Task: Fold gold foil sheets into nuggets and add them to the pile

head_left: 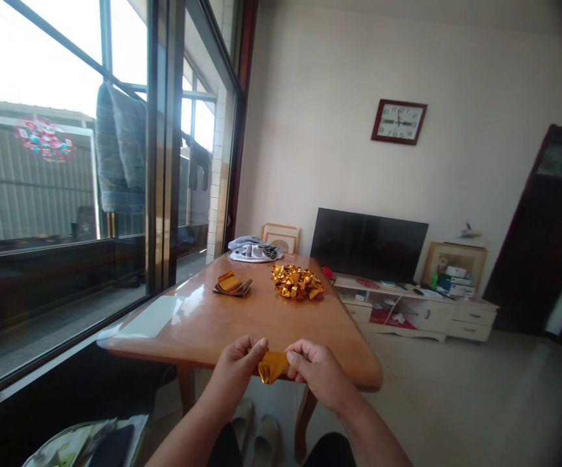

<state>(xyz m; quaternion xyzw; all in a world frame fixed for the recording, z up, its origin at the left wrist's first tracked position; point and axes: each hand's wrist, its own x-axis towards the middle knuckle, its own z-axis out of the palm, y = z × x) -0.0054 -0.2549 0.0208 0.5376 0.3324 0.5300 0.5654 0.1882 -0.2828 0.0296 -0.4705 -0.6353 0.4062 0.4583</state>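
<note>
A small gold foil piece (271, 367) is stretched between my two hands, just past the near edge of the wooden table (261, 322). My left hand (238, 364) pinches its left end between thumb and fingers. On the right end, my right hand (312, 368) is closed in the same way. The foil looks folded, with a rounded, gathered lower part. Farther back on the table lies a heap of shiny folded gold pieces (297, 283). To its left sits a stack of flat gold and brown sheets (231, 283).
Folded clothes (255, 249) and picture frames (281, 239) are at the table's far end. Beyond it stand a television (369, 244) and a low white cabinet (431, 316). Windows run along the left. A bag (91, 444) is at the lower left; slippers (266, 438) are below.
</note>
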